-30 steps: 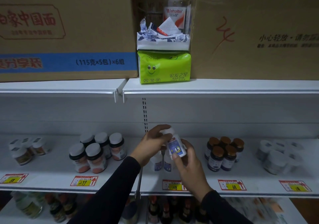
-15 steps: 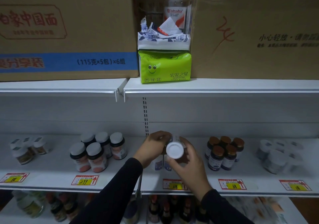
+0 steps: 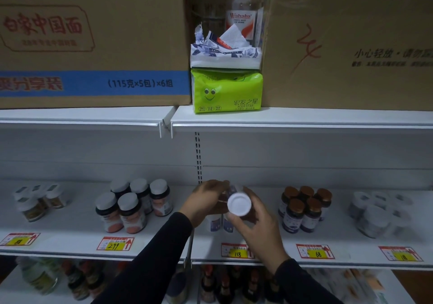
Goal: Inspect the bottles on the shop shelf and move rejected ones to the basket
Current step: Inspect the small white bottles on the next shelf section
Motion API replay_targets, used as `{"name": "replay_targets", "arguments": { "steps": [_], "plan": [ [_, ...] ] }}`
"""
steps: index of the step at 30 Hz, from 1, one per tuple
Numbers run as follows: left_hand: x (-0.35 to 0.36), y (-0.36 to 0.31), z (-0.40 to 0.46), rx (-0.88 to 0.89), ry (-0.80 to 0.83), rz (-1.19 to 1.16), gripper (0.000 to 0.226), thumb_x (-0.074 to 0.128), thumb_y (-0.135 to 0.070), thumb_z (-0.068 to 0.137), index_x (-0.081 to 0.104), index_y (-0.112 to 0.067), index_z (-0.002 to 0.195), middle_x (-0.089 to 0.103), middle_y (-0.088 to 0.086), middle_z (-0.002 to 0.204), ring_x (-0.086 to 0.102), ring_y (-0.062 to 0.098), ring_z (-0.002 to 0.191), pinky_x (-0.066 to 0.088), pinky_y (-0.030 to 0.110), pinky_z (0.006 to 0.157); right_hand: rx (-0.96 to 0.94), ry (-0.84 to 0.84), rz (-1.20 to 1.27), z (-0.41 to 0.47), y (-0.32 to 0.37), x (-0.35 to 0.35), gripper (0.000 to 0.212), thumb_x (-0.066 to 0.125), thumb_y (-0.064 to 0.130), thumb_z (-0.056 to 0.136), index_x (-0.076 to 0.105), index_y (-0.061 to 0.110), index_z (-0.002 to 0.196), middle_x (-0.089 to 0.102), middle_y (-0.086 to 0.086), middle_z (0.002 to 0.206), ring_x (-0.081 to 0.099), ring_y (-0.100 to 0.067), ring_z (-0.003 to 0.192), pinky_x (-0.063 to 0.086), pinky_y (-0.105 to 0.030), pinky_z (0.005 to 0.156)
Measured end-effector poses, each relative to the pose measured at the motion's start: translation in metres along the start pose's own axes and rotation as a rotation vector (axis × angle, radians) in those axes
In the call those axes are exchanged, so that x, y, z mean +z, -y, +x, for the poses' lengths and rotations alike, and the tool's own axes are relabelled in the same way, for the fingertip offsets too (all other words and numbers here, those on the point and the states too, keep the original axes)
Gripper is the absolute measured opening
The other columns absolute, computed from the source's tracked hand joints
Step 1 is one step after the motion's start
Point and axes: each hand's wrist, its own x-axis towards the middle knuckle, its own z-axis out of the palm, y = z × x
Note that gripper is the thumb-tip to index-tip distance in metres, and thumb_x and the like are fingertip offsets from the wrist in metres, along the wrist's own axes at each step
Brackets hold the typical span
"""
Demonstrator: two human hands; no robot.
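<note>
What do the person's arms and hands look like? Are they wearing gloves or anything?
No gloves. Both hands, the left hand and the right hand, are bare, with no rings or watch showing. Each arm wears a long, plain black sleeve that ends at the wrist, with no pattern or writing that I can see.

The white middle shelf (image 3: pixel 70 231) crosses the lower part of the frame and carries, from left to right, small jars (image 3: pixel 35 200), white-capped bottles (image 3: pixel 133 205), two white bottles (image 3: pixel 220 221) in the centre, brown-capped bottles (image 3: pixel 304 207) and wrapped white tubs (image 3: pixel 379 214). The upper shelf (image 3: pixel 304 116) holds a left carton (image 3: pixel 93 41), a green tissue pack (image 3: pixel 226 91) and a right carton (image 3: pixel 351 46). Red and yellow price tags (image 3: pixel 114 244) sit on the front edge of the middle shelf.
</note>
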Motion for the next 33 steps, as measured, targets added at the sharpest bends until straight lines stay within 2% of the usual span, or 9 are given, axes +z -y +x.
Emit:
{"name": "replay_targets", "arguments": {
  "steps": [4,8,12,18,23,26,28,30,33],
  "plan": [
    [-0.002,0.003,0.005,-0.012,-0.032,-0.01,0.032,0.064,-0.036,0.092,0.065,-0.008,0.107,0.073,0.018,0.098,0.071,0.034,0.09,0.059,0.048,0.085,0.018,0.107,0.054,-0.002,0.0,0.001,0.065,0.08,0.033,0.079,0.048,0.04,0.136,0.065,0.013,0.122,0.064,-0.002,0.108,0.054,-0.028,0.094],
    [-0.004,0.002,0.004,0.109,0.008,0.031,0.044,0.077,-0.018,0.081,0.06,-0.017,0.122,0.069,0.008,0.112,0.07,0.026,0.099,0.057,0.042,0.089,0.04,0.103,0.091,-0.001,-0.001,0.001,0.058,0.074,0.027,0.086,0.041,0.05,0.128,0.062,0.02,0.121,0.062,0.003,0.11,0.05,-0.016,0.09],
    [-0.003,-0.001,-0.002,0.292,0.151,0.347,0.043,0.08,-0.008,0.07,0.066,-0.023,0.109,0.07,-0.006,0.107,0.067,0.012,0.102,0.055,0.031,0.09,0.064,0.075,0.052,0.005,-0.003,-0.001,0.052,0.075,0.027,0.086,0.043,0.05,0.12,0.06,0.024,0.119,0.058,0.008,0.11,0.05,-0.015,0.09],
    [-0.001,-0.001,-0.006,0.346,0.218,0.404,0.042,0.08,-0.013,0.068,0.061,-0.027,0.102,0.068,-0.008,0.105,0.064,0.011,0.104,0.053,0.033,0.093,0.056,0.044,0.002,0.006,-0.008,-0.003,0.053,0.079,0.022,0.082,0.044,0.048,0.113,0.061,0.018,0.113,0.058,0.0,0.106,0.05,-0.019,0.086],
    [-0.001,-0.002,-0.006,0.345,0.211,0.439,0.042,0.08,-0.013,0.07,0.061,-0.027,0.104,0.068,-0.009,0.106,0.064,0.009,0.104,0.053,0.033,0.093,0.056,0.044,0.01,0.006,-0.01,-0.004,0.05,0.078,0.025,0.082,0.048,0.048,0.114,0.061,0.019,0.116,0.058,-0.002,0.111,0.052,-0.028,0.093],
    [0.0,-0.002,-0.004,0.357,0.138,0.479,0.038,0.08,-0.024,0.074,0.063,-0.029,0.108,0.067,-0.011,0.107,0.063,0.006,0.102,0.054,0.033,0.091,0.045,0.043,-0.006,0.005,-0.013,-0.005,0.051,0.075,0.043,0.081,0.049,0.047,0.125,0.058,0.015,0.125,0.055,-0.001,0.117,0.05,-0.03,0.098],
    [0.003,-0.003,-0.001,0.37,0.06,0.529,0.035,0.079,-0.03,0.077,0.065,-0.029,0.109,0.066,-0.011,0.106,0.063,0.005,0.097,0.055,0.033,0.088,0.034,0.038,-0.05,0.005,-0.014,-0.007,0.052,0.07,0.049,0.082,0.047,0.046,0.13,0.053,0.012,0.128,0.05,0.004,0.119,0.046,-0.021,0.098],
    [0.007,-0.005,0.001,0.379,0.02,0.598,0.032,0.077,-0.031,0.079,0.066,-0.03,0.109,0.065,-0.011,0.105,0.062,0.004,0.093,0.055,0.031,0.086,0.032,0.041,-0.096,0.003,-0.015,-0.009,0.05,0.068,0.042,0.087,0.042,0.048,0.129,0.049,0.013,0.126,0.044,0.01,0.117,0.038,-0.007,0.093],
    [0.014,-0.004,0.007,0.388,0.034,0.685,0.033,0.075,-0.029,0.08,0.066,-0.026,0.112,0.064,-0.009,0.107,0.061,0.004,0.089,0.052,0.018,0.077,0.038,0.045,-0.12,0.004,-0.021,-0.012,0.053,0.067,0.046,0.085,0.042,0.047,0.132,0.05,0.011,0.128,0.047,0.0,0.12,0.042,-0.018,0.097]
  ]
}}
